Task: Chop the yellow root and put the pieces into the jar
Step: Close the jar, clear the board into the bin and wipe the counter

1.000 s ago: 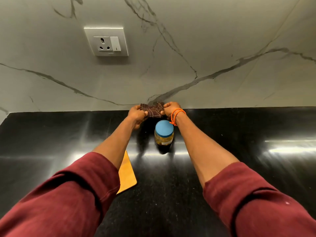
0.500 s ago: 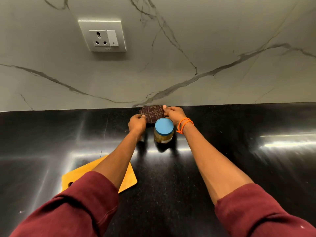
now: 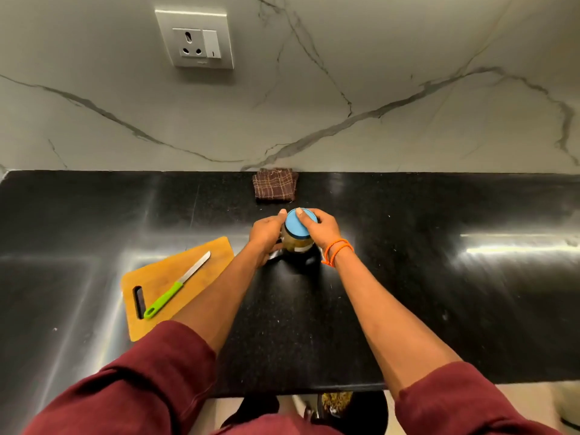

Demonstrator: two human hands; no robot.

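Note:
A glass jar with yellowish contents and a blue lid stands in the middle of the black counter. My left hand grips the jar's left side. My right hand grips the lid from the right, a finger lying on top of it. An orange band circles the right wrist. The orange cutting board lies to the left, with a green-handled knife on it. No yellow root shows on the board.
A folded brown checked cloth lies against the marble wall behind the jar. A wall socket sits upper left. The black counter ends at a near edge, with floor and feet below.
Both hands have let go of the brown cloth, left folded by the wall, and come back to grip the jar. The view has tilted down, showing the board and knife.

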